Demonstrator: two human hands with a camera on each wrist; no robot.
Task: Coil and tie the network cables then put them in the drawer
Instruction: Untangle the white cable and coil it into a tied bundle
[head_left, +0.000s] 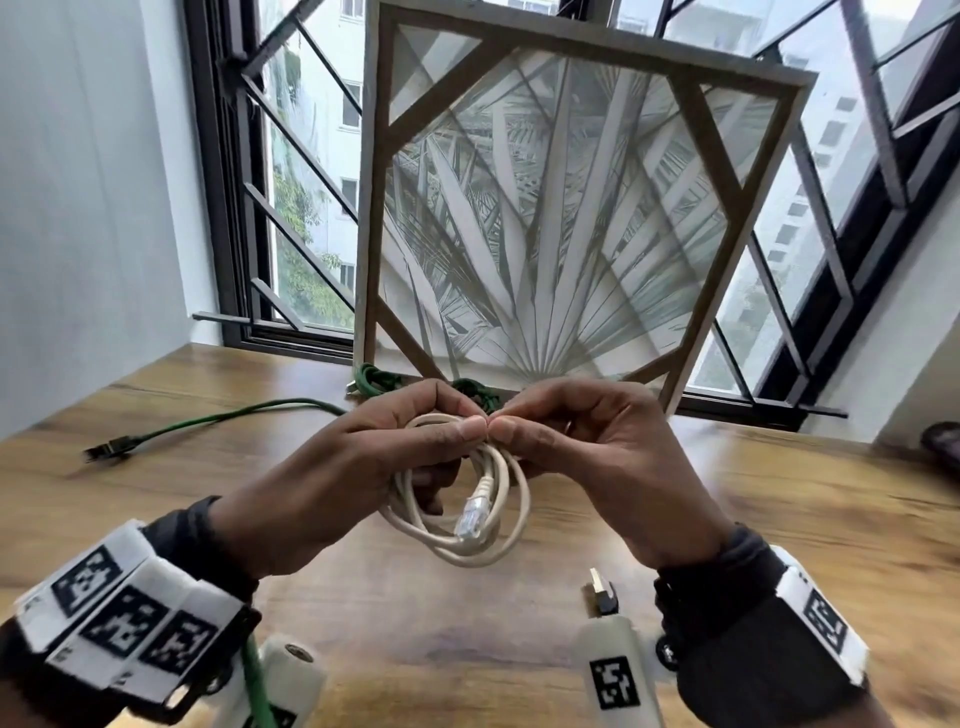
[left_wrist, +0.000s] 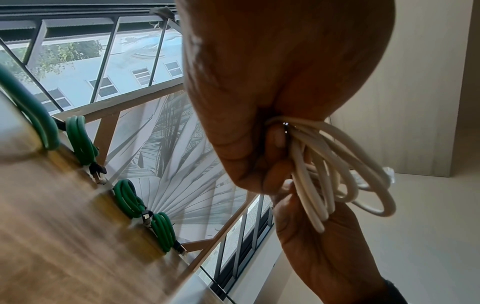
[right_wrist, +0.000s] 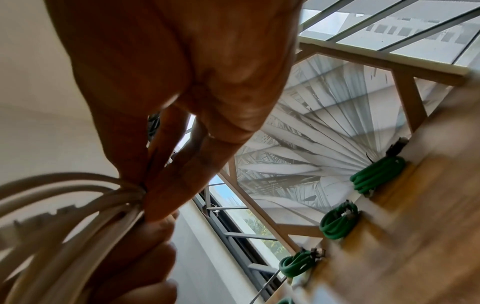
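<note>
A white network cable (head_left: 506, 499), wound into a small coil, hangs above the wooden table (head_left: 363, 623) with its clear plug (head_left: 471, 519) dangling inside the loop. My left hand (head_left: 475, 421) and right hand (head_left: 501, 422) meet thumb to thumb at the coil's top and pinch the bunched strands. In the left wrist view the white cable (left_wrist: 345, 164) fans out from the left hand (left_wrist: 276, 142), and a thin dark tie with a shiny end (left_wrist: 285, 125) sits at the pinch. The right hand (right_wrist: 149, 197) squeezes the same bundle (right_wrist: 78, 205).
A loose green cable (head_left: 218, 418) trails across the table's left side to its plug (head_left: 109, 449). Tied green coils (head_left: 374, 382) (left_wrist: 127, 197) (right_wrist: 337, 222) lie at the foot of a framed palm picture (head_left: 571, 208) leaning on the window. A dark object (head_left: 943, 441) sits at the right edge.
</note>
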